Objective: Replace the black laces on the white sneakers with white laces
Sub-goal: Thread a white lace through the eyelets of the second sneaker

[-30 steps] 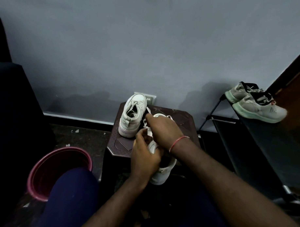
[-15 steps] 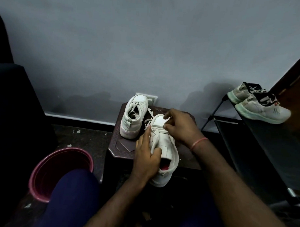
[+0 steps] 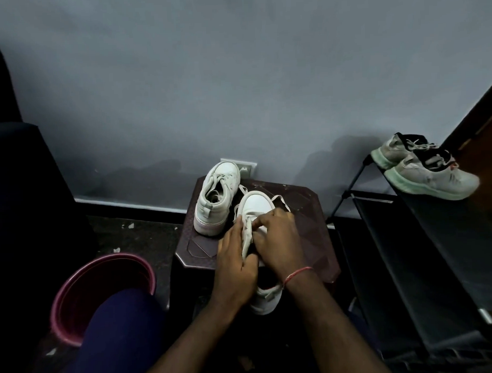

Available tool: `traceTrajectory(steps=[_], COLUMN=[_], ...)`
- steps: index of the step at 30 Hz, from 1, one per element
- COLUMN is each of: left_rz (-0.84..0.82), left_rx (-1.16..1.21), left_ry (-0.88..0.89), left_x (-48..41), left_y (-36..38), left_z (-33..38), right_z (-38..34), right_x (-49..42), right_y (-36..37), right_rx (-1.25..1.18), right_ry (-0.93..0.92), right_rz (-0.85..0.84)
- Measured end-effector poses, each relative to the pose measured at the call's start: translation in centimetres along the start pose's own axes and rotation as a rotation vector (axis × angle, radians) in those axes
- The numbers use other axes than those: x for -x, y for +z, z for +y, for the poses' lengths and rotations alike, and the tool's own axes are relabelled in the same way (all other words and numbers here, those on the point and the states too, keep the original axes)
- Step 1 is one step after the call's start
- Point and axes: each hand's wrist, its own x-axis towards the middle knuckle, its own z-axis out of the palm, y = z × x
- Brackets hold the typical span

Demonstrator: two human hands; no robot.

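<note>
Near sneaker [image 3: 254, 205]: toe rests on the tabletop [image 3: 304, 212] and the heel overhangs toward you, so the eyelets face up for threading.
Far sneaker [image 3: 217, 195]: upright just beside it, already white-laced.
Left hand [image 3: 236, 267]: your fingers curl round the near sneaker's left side, steadying it.
Right hand [image 3: 277, 241]: knuckles up, fingertips pinching the white lace [image 3: 278, 197] at the eyelets.

No readable text, label, brand or number anywhere — the view is too dim and blurred.

Dim bluish light, brightest on the wall [image 3: 235, 75], soft shadows along its base. Left side nearly black; edges curve, detail perhaps soft.
</note>
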Motion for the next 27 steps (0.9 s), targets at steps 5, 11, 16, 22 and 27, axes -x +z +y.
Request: traceTrajectory(steps=[5, 11, 16, 22, 27], left_rz=[0.000, 0.046, 0.043, 0.049, 0.049], left_rx=[-0.045, -0.009, -0.070, -0.086, -0.046], left_ry=[0.016, -0.009, -0.007, -0.010, -0.020], left_x=[-0.4, -0.3, -0.5, -0.3, -0.2], left_y=[0.1, 0.4, 0.6, 0.7, 0.9], left_z=[-0.5, 0.6, 1.1, 0.7, 0.8], right_z=[0.4, 0.5, 3.2, 2.8, 0.9], right_x=[0.3, 0.0, -1.4, -1.2, -0.6], right_y=[0.3, -0.4, -4.3, -5.0, -2.8], right_rx=[-0.066, -0.238, -1.726, -0.830, 0.046], right_ry=[-0.022, 0.081, 0.504, 0.270, -0.089], right_rz=[0.039, 0.104, 0.288, 0.062, -0.082])
